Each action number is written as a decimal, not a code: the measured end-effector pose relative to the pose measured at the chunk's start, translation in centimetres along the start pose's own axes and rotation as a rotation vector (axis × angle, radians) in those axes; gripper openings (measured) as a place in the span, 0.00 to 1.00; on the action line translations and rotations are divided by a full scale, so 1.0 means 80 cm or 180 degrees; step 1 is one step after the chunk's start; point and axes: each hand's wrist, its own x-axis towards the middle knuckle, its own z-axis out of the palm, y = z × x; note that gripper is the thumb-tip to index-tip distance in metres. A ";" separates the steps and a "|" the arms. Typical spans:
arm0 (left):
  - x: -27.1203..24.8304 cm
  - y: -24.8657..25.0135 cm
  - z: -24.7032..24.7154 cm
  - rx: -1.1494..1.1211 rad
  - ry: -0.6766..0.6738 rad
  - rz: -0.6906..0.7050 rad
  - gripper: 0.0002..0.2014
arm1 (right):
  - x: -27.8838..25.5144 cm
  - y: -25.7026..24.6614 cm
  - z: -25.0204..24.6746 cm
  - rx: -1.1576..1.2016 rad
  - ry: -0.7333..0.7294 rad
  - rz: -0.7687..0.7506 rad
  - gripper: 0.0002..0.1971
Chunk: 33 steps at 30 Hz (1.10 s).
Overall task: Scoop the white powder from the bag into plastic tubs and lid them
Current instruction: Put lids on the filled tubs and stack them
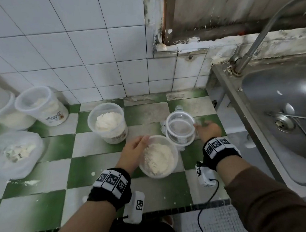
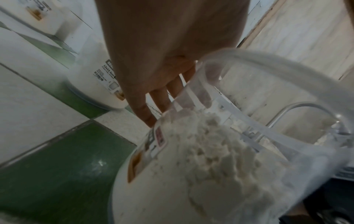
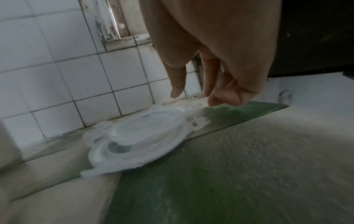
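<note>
Head view shows our left hand steadying the full tub on the surface, fingers straight; our right hand hangs relaxed beside the stacked lids, holding nothing. A careless grab could drag both lids or tip powder.

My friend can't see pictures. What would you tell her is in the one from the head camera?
A person's left hand steadies a round clear plastic tub of white powder on a green-and-white checked tile counter, while the right hand reaches for two stacked clear clip lids. More powder tubs, a white plastic bag and a steel sink surround them.
</note>
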 end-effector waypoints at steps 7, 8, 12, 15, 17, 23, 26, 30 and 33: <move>0.006 -0.007 -0.001 -0.0035 0.0004 -0.0028 0.13 | 0.033 -0.009 0.020 -0.0304 -0.0212 0.0040 0.28; 0.006 -0.007 -0.001 -0.0015 -0.0014 -0.0030 0.14 | 0.035 -0.010 0.021 -0.0227 -0.0241 0.0084 0.26; 0.007 -0.008 -0.001 0.0031 -0.0006 -0.0075 0.12 | 0.037 -0.015 0.024 0.0199 -0.0195 0.0237 0.25; 0.008 -0.008 -0.003 0.0087 -0.0016 -0.0068 0.13 | 0.033 -0.018 0.022 0.0383 -0.0052 0.0099 0.25; 0.009 -0.009 -0.003 0.0099 -0.0028 -0.0051 0.13 | 0.029 -0.021 0.018 0.0586 -0.0009 -0.0041 0.22; 0.010 -0.010 -0.005 0.0062 -0.0174 -0.0092 0.15 | 0.013 -0.024 -0.002 0.2073 -0.0513 -0.0020 0.17; 0.008 -0.006 -0.007 0.0033 -0.0217 -0.0065 0.12 | -0.011 -0.033 -0.015 0.2562 -0.0746 -0.0189 0.16; 0.010 0.015 -0.016 0.0128 0.0107 0.0227 0.18 | -0.064 -0.047 -0.032 0.2833 -0.0993 -0.0575 0.14; 0.004 0.039 -0.030 -0.0128 0.0091 0.0551 0.13 | -0.107 -0.056 -0.040 0.2742 -0.0930 -0.0779 0.12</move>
